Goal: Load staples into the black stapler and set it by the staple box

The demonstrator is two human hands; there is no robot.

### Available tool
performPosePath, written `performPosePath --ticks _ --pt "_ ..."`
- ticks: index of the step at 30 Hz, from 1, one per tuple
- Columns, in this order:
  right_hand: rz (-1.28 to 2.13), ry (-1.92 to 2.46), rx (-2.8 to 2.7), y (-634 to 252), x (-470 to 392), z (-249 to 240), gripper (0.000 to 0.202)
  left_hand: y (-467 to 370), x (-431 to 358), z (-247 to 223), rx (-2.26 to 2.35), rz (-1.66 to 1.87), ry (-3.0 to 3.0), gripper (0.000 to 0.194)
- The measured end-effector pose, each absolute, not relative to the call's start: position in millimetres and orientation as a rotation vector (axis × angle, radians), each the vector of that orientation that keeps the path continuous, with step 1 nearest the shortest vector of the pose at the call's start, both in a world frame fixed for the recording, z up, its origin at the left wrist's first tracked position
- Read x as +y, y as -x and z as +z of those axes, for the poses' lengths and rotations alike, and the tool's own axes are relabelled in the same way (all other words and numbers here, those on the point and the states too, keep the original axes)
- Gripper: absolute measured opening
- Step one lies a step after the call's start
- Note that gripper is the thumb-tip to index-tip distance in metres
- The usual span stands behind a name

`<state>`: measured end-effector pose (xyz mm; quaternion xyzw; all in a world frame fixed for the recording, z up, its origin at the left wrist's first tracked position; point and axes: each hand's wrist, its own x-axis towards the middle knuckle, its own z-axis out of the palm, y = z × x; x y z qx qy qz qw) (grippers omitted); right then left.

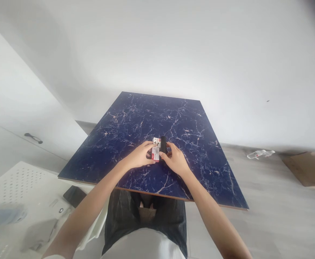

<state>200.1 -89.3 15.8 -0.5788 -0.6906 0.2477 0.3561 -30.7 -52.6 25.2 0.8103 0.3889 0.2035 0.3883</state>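
Two small white-and-red boxes lie close together on the blue marbled tabletop [146,115]: a farther box [156,141] and a nearer box [155,154]. Along their right side is a black oblong object [163,143], too small to name surely. My left hand [140,154] grips the boxes from the left, thumb near the front edge and fingers at the far side. From the right, my right hand [175,159] curls round the black object, its thumb reaching toward the nearer box. Fingers hide parts of both boxes and of the black object.
At lower left stands a white perforated surface [17,180] with a dark phone-like slab [74,196] and a blurred clear bottle [4,216]. Clear plastic bottles [260,154] and a cardboard box [308,168] lie on the floor at right. A white wall [173,50] rises behind the table.
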Motion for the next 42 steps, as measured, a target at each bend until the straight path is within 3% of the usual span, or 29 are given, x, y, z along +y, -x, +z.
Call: performPosePath --ticks 4,15,31,42 --pt "0.647 1.479 -1.789 -201 -90 17 0.048 30 -51 28 1.016 0.466 -2.143 0.091" --pt "0.693 1.433 -1.841 -204 -93 18 0.058 28 -55 30 1.108 0.352 -2.497 0.069" --pt "0.649 1.445 -1.798 -210 -92 13 0.059 18 -39 31 1.095 0.355 -2.426 0.071" --pt "0.516 1.648 -1.581 -267 -99 8 0.062 -57 -9 29 1.036 0.414 -2.551 0.064"
